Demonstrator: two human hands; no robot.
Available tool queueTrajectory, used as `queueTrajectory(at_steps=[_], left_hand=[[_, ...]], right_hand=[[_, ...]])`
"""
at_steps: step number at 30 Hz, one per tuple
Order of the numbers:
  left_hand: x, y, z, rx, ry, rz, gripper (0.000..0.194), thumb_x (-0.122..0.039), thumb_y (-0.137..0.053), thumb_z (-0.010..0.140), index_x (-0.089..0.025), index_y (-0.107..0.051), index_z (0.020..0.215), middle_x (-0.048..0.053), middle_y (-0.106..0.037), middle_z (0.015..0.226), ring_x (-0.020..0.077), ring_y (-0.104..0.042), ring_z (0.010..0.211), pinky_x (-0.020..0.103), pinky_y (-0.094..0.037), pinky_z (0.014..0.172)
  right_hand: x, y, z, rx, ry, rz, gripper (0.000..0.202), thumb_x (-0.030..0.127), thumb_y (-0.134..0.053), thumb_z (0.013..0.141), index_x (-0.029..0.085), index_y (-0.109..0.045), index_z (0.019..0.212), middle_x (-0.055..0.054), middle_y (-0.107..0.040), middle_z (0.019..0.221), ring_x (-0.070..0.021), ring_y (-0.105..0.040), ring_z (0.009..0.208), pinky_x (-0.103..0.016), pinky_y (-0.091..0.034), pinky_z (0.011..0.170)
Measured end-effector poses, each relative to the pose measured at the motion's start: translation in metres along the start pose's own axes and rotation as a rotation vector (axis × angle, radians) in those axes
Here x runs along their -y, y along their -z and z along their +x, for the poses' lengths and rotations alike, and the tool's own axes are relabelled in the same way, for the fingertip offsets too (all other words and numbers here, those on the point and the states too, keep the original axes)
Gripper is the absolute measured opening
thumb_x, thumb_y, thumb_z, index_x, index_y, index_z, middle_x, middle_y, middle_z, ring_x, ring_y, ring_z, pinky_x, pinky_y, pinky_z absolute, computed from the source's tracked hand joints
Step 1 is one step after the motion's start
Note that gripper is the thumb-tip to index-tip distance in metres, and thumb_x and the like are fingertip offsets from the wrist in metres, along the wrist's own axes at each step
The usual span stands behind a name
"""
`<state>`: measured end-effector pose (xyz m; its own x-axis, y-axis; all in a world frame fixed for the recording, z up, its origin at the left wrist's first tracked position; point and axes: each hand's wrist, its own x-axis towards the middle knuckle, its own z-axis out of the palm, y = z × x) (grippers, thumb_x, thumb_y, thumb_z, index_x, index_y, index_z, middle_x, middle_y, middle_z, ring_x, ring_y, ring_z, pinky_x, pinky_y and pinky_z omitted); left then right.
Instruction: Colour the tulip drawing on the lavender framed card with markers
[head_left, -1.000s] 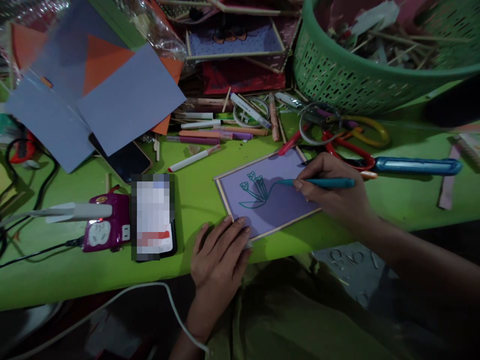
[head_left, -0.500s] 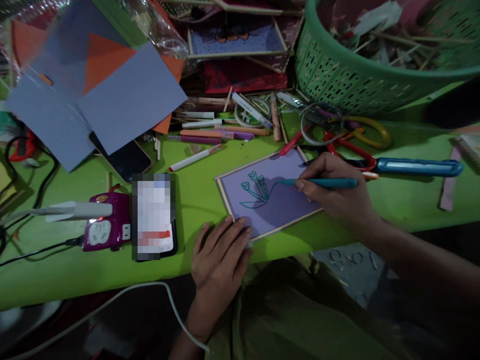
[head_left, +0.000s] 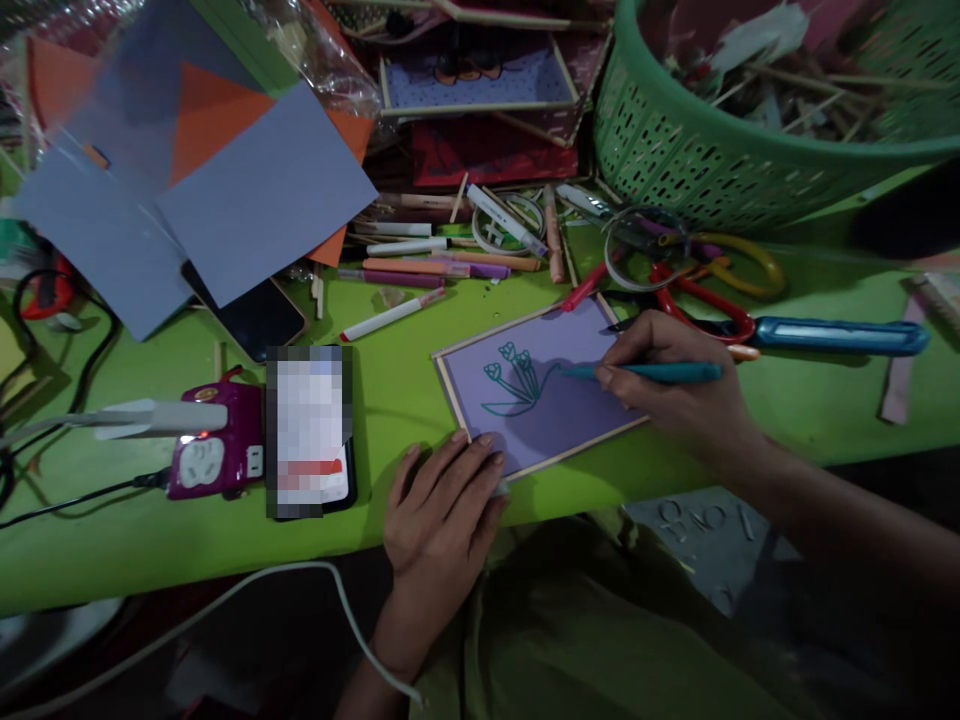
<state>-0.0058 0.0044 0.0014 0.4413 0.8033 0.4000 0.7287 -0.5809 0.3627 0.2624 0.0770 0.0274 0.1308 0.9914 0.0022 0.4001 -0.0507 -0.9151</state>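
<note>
A purple card (head_left: 577,430) edged with thin wooden sticks lies at a slant on the green table. On it is a green line drawing of flowers (head_left: 517,375) with stems and leaves. My right hand (head_left: 667,385) pinches a teal marker pen (head_left: 675,373), its tip on the card at the end of a curved leaf line. My left hand (head_left: 442,500) lies flat with fingers stretched out, fingertips on the card's lower left corner. Nothing is held in it.
Behind the card lie several markers (head_left: 420,267), tape rings and scissors (head_left: 705,310). A blue-handled cutter (head_left: 840,335) is at the right, below a green basket (head_left: 697,170). At the left are a phone (head_left: 311,430), a purple power adapter (head_left: 214,440) and paper sheets (head_left: 270,190).
The marker tip has moved slightly along the curved leaf line, with my right hand shifting a little right and down. My left hand stays in place on the card.
</note>
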Motion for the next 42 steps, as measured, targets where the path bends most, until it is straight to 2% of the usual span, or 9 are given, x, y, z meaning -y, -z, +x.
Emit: queueTrajectory(at_steps=[6,16,27,33,42], left_hand=[[0.0,-0.003,-0.002,-0.023,0.018,-0.016,0.024,-0.024,-0.065,0.103,-0.024,-0.073,0.126,0.001,-0.08,0.129,0.0211,-0.072,0.128,0.042,-0.044,0.119],[-0.001,-0.002,-0.001,-0.004,0.017,-0.004,0.024,-0.025,-0.064,0.104,-0.024,-0.072,0.127,0.001,-0.079,0.132,0.0211,-0.072,0.128,0.042,-0.044,0.118],[-0.001,-0.001,-0.001,-0.001,0.023,-0.009,0.026,-0.023,-0.067,0.102,-0.025,-0.072,0.127,0.001,-0.079,0.132,0.0215,-0.073,0.127,0.042,-0.044,0.119],[-0.001,0.0,-0.001,0.013,0.015,-0.018,0.027,-0.023,-0.066,0.102,-0.025,-0.072,0.127,0.001,-0.079,0.132,0.0213,-0.073,0.128,0.042,-0.044,0.119],[-0.001,-0.003,-0.003,-0.016,0.014,-0.005,0.027,-0.023,-0.067,0.101,-0.025,-0.072,0.127,0.001,-0.08,0.13,0.0206,-0.073,0.128,0.042,-0.045,0.12]], right_hand=[[-0.002,0.0,-0.001,0.013,0.016,-0.014,0.016,0.03,-0.076,0.071,0.024,-0.062,0.066,0.002,-0.061,0.062,-0.0143,-0.052,0.057,-0.028,-0.037,0.051],[-0.009,0.003,-0.007,0.111,0.081,-0.027,0.018,0.022,-0.076,0.079,0.024,-0.061,0.07,0.003,-0.06,0.064,-0.0132,-0.05,0.057,-0.029,-0.036,0.053],[-0.008,0.004,-0.01,0.211,0.045,0.004,0.025,0.034,-0.082,0.085,0.028,-0.061,0.073,0.0,-0.062,0.068,-0.0181,-0.052,0.058,-0.034,-0.038,0.051],[-0.001,0.001,-0.01,0.213,0.07,-0.016,0.02,0.025,-0.078,0.081,0.025,-0.061,0.071,0.001,-0.064,0.066,-0.0154,-0.055,0.058,-0.03,-0.039,0.053],[0.004,-0.004,-0.008,0.218,0.06,-0.032,0.018,0.028,-0.077,0.079,0.025,-0.062,0.07,0.0,-0.066,0.066,-0.0159,-0.058,0.057,-0.03,-0.041,0.052]])
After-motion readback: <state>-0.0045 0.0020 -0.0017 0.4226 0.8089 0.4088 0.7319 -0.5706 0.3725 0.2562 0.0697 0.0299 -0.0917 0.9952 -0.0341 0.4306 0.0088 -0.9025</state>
